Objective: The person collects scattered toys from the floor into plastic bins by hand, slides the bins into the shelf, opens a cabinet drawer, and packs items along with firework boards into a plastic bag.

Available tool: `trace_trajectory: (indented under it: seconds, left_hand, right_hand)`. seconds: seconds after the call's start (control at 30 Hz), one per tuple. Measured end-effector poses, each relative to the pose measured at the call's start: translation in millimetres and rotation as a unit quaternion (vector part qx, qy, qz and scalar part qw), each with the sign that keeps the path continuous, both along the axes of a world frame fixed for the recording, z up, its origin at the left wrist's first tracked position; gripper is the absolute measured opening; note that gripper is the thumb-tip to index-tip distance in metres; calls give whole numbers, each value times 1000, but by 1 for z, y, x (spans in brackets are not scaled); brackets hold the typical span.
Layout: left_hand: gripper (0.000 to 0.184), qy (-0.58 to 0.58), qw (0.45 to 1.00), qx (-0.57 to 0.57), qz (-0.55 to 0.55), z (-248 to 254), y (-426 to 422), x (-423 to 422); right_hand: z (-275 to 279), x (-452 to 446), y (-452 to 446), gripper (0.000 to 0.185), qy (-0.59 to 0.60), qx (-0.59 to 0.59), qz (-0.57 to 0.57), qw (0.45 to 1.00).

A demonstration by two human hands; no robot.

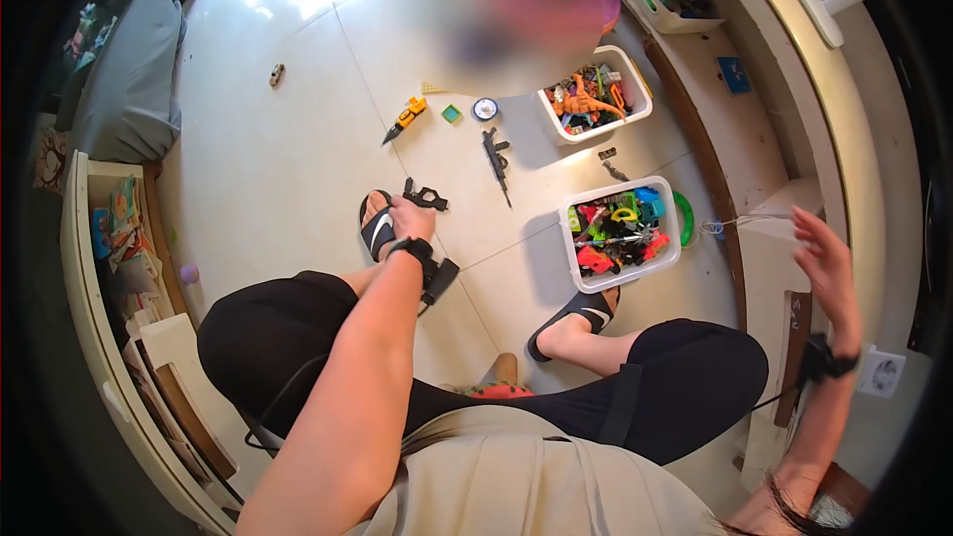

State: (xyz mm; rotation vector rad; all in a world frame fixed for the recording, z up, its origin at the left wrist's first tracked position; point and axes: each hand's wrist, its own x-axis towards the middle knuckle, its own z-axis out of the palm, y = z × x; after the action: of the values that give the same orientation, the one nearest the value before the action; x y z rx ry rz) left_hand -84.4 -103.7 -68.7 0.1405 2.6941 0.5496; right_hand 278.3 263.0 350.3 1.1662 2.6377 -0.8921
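Observation:
My left hand [413,219] is low by my sandal [378,230], its fingers partly hidden beside a black toy piece [427,200]; whether it grips the piece is unclear. Out at the right, my right hand [824,263] is raised with its fingers apart and nothing in them. A black toy gun [496,165] lies on the floor ahead. A white bin of mixed toys [569,249] stands between that gun and my right hand. Near the gun are a yellow and black toy [405,120], a green square piece [452,114] and a round white piece [484,109].
Another white toy bin [640,99] stands farther ahead, next to a blurred area. A green curved piece [684,218] lies beside the nearer bin. Shelves of books [129,228] line the left; a long ledge [740,124] with a basket [675,19] runs along the right.

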Motion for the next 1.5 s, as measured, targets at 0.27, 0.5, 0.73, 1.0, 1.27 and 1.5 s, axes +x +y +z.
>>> trace_trajectory:
  seconds: [0.27, 0.5, 0.73, 1.0, 1.27, 1.5]
  left_hand:
    - [102, -103, 994, -1, 48, 18, 65, -18]
    - [94, -104, 994, -12, -27, 27, 157, 8]
    - [85, -92, 991, 77, -52, 6, 152, 5]
    - [81, -122, 984, 45, -125, -12, 149, 20]
    - [73, -128, 974, -4, -184, -3, 137, 35]
    - [66, -70, 977, 112, -167, 31, 143, 32]
  right_hand:
    - [71, -52, -128, 62, -126, 15, 49, 991]
    - [-42, -109, -144, 48, -75, -75, 278, 955]
    - [-90, -105, -132, 46, -189, -173, 281, 925]
    - [-93, -123, -127, 46, -30, -30, 288, 957]
    - [-100, -108, -131, 42, -29, -42, 300, 953]
    - [-96, -90, -134, 38, -9, -29, 289, 957]
